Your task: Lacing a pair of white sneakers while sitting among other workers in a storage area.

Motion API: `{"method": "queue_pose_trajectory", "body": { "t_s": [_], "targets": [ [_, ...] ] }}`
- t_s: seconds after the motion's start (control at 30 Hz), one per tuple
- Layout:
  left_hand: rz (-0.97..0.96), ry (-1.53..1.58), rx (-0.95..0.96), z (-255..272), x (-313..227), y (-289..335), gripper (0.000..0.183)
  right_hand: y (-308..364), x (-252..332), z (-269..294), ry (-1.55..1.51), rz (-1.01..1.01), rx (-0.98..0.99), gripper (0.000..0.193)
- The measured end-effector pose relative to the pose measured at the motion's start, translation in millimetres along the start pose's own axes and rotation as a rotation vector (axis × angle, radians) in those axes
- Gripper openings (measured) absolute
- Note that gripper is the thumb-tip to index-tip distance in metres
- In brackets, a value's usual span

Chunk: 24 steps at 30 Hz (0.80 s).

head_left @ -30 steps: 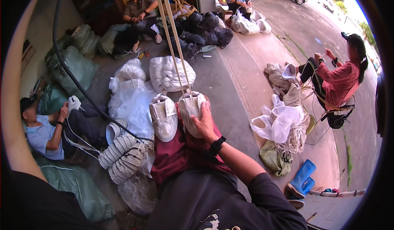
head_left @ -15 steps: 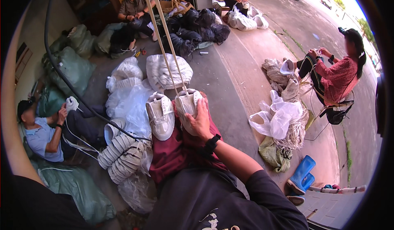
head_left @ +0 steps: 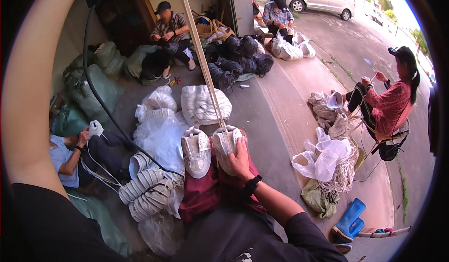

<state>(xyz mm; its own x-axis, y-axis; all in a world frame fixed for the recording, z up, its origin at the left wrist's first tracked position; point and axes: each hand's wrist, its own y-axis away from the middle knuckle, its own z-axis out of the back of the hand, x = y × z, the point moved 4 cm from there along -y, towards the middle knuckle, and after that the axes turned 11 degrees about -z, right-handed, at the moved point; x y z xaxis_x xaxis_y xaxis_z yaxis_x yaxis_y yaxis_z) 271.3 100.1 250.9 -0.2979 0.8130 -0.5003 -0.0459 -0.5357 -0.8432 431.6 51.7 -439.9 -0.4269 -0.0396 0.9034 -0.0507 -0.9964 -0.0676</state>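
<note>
Two off-white lace-up sneakers rest on my lap, side by side. My right hand is wrapped over the outer side of the right sneaker, its thumb across the lacing. From that sneaker's eyelets a pair of long cream laces runs up taut, the strands close together, and leaves the picture at the top. My left forearm rises along the left edge; its hand is beyond the frame, so its fingers are hidden. The left sneaker lies untouched against the right one, laces threaded.
Nested shoe uppers and clear plastic bags lie to my left, crossed by a black cable. Ahead is a white bundle. Seated people work around me. Loose laces and blue boots lie at right.
My left forearm has come into view, raised along the left edge. The lace strands have drawn closer together. The whole view has shifted, while my right hand stays on the sneaker.
</note>
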Motion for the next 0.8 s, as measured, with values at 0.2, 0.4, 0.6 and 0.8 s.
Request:
{"method": "queue_pose_trajectory", "body": {
  "t_s": [0.2, 0.4, 0.6, 0.8],
  "targets": [
    [0.016, -0.006, 0.020, 4.4, -37.6, -3.6, 0.006, 14.2, 21.0, 14.5, -0.033, -0.031, -0.017, 0.071],
    [0.017, 0.029, 0.082, 7.1, -67.6, -11.0, 0.009, 31.0, 28.3, 29.3, 0.021, 0.037, -0.007, 0.071],
    [-0.050, -0.031, 0.221, 14.4, -100.6, -16.2, 0.020, 58.9, 52.0, 52.9, -0.029, -0.021, 0.017, 0.075],
    [-0.032, -0.048, 0.163, 6.3, -124.8, -4.2, 0.019, 72.3, 49.8, 64.9, -0.017, 0.028, 0.026, 0.074]
  ]
}}
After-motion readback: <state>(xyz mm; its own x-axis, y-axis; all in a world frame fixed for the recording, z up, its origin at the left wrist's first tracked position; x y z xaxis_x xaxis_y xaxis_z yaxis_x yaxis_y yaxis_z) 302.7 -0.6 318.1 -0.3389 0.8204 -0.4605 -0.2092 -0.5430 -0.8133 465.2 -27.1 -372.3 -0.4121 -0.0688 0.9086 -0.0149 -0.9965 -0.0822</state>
